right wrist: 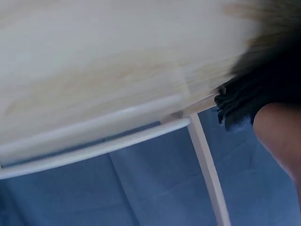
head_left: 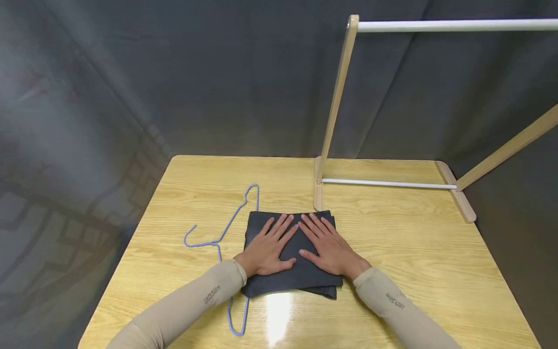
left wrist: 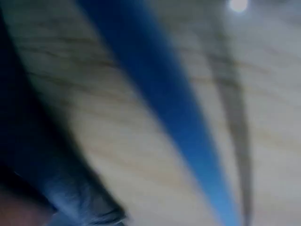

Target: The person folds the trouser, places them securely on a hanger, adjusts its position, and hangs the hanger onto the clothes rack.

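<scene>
A folded black garment (head_left: 305, 282) lies on the wooden table, its layers slightly offset at the lower right. My left hand (head_left: 269, 249) rests flat on its left half with fingers spread. On the right half lies my right hand (head_left: 328, 246), palm down, fingers also spread and angled towards the left hand. A blue-purple clothes hanger (head_left: 231, 220) lies to the left, partly hidden by the garment and the left forearm. The left wrist view shows a blurred bar of the hanger (left wrist: 160, 89) beside the dark fabric (left wrist: 42, 132). In the right wrist view, gathered garment edges (right wrist: 235, 106) show beside the hand.
A wooden rack (head_left: 335, 102) with a white top rail (head_left: 453, 25) and a lower white rail (head_left: 388, 183) stands at the table's back right. Its left foot (head_left: 318, 196) comes close to the garment's far edge. Dark curtains (head_left: 244, 82) hang behind the table (head_left: 414, 261).
</scene>
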Tool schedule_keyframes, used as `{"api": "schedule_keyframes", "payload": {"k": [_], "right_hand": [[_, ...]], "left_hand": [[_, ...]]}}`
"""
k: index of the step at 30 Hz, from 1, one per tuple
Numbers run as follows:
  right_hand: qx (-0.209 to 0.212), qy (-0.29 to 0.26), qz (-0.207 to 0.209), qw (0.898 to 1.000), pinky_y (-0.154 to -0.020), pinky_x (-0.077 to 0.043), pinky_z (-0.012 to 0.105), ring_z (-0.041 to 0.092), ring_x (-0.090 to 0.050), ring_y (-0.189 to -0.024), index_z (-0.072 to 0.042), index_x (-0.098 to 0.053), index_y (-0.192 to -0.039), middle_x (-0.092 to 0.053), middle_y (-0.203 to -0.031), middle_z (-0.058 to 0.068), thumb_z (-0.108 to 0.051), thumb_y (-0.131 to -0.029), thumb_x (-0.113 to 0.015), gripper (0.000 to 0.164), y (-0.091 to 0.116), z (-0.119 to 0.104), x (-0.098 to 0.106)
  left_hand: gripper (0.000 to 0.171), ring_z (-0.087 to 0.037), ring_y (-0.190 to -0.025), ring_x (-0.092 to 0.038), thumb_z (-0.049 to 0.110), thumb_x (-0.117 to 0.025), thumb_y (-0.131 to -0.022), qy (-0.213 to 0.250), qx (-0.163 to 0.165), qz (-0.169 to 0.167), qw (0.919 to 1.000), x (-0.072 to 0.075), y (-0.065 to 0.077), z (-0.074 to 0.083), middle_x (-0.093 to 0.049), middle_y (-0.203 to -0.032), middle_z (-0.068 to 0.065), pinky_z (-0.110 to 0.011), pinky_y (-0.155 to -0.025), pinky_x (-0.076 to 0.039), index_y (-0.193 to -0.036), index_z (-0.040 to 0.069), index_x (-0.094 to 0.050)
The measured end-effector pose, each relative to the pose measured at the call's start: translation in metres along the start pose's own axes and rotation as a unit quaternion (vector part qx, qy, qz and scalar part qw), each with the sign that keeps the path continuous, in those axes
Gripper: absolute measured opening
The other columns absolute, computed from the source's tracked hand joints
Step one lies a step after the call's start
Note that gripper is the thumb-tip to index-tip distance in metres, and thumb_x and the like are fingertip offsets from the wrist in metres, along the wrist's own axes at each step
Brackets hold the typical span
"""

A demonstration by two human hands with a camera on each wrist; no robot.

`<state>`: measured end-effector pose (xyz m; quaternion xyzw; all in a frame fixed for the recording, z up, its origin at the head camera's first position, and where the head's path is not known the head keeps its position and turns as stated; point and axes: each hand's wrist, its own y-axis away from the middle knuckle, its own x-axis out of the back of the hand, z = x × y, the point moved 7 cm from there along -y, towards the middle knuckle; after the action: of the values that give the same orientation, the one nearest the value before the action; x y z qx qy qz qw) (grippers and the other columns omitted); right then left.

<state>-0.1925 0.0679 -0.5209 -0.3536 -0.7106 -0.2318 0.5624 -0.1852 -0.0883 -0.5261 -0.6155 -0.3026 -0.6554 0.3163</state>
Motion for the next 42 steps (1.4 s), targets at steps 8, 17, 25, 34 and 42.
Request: {"api": "schedule_keyframes", "payload": {"k": [8,17,25,34,42], "right_hand": [[-0.034,-0.015,0.036,0.999,-0.126,-0.006,0.045,0.022,-0.003,-0.158,-0.015,-0.012,-0.161,-0.008,-0.169,0.005,-0.057,-0.101,-0.042,0.079,0.002,0.004,-0.003],[-0.034,-0.022,0.042,0.998,-0.126,-0.007,0.044,0.024,-0.006,-0.158,-0.014,-0.015,-0.161,-0.011,-0.169,0.006,-0.058,-0.101,-0.042,0.079,0.002,0.001,0.002],[-0.04,-0.021,0.045,0.998,-0.126,-0.005,0.042,0.024,-0.005,-0.158,-0.014,-0.015,-0.161,-0.01,-0.169,0.006,-0.059,-0.101,-0.042,0.08,0.007,0.008,0.0],[-0.033,-0.031,0.048,0.998,-0.126,-0.007,0.044,0.025,-0.007,-0.157,-0.014,-0.017,-0.16,-0.012,-0.169,0.007,-0.058,-0.101,-0.043,0.079,0.008,0.009,-0.005],[-0.034,-0.029,0.047,0.998,-0.125,-0.007,0.044,0.027,-0.008,-0.157,-0.013,-0.016,-0.16,-0.012,-0.169,0.007,-0.057,-0.101,-0.045,0.079,0.009,0.009,0.0]], "left_hand": [[0.073,-0.019,-0.158,0.002,0.063,-0.03,-0.102,0.047,0.003,0.018,0.9987,-0.004,0.002,-0.013,-0.001,-0.17,0.0,-0.046,-0.127,-0.007,-0.161,0.025,-0.013],[0.077,-0.031,-0.157,-0.009,0.066,-0.04,-0.098,0.077,0.128,0.073,0.9861,0.003,0.009,-0.047,-0.018,-0.167,-0.011,-0.062,-0.122,-0.013,-0.16,0.023,-0.023],[0.08,-0.031,-0.155,-0.016,0.053,-0.066,-0.091,0.255,0.149,0.025,0.9551,0.014,0.008,-0.069,-0.024,-0.165,-0.012,-0.055,-0.122,-0.025,-0.154,0.013,-0.035],[0.065,-0.041,-0.15,-0.026,0.032,-0.065,-0.096,0.298,0.165,0.054,0.9386,0.013,0.043,-0.082,-0.03,-0.16,-0.018,-0.059,-0.118,-0.029,-0.152,0.01,-0.038],[0.017,-0.036,-0.11,-0.059,0.007,-0.067,-0.091,0.211,0.234,0.19,0.93,0.036,0.107,-0.109,-0.069,-0.112,-0.014,-0.056,-0.104,-0.039,-0.107,0.002,-0.069]]}}
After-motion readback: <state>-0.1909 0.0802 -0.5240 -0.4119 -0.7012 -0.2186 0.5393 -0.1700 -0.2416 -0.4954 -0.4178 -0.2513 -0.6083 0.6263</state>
